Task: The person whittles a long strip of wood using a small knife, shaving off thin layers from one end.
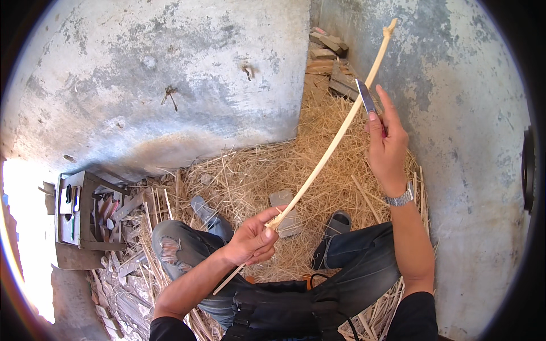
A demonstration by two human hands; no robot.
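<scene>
— Two hands on one cane: left hand [253, 238] has its fingers closed round the cane [327, 153] low down, at seven o'clock.
— And it runs up to one o'clock?
— Yes. It looks light, thin, springy; likely to bend, so grip near the cut. Right hand [388, 149] is closed on a knife [365, 96], blade against it.
</scene>
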